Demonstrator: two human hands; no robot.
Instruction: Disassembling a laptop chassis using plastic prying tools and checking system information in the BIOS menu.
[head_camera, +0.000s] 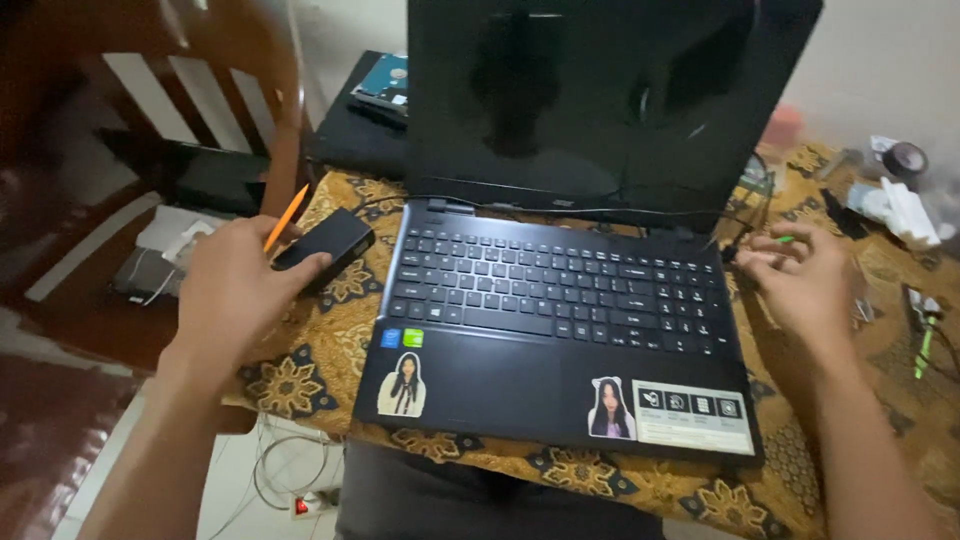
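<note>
one open laptop (560, 300) sat on the patterned cloth (330, 350), bearing two figure stickers (402, 385). the left hand (235, 290) grasped one black box (325, 245) just left of the keyboard, beside one orange pencil (286, 217). the right hand (800, 280), fingers loosely curled, pinched a cable (740, 250) at the laptop's right edge.

Laptop (560, 280) lid top cut off

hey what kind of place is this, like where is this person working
Probably a home table used for computer repair. An open laptop sits on a patterned gold cloth, a bare hard drive lies behind it, and small tools and tape are scattered on the right. The left hand holds a small black device.
</note>
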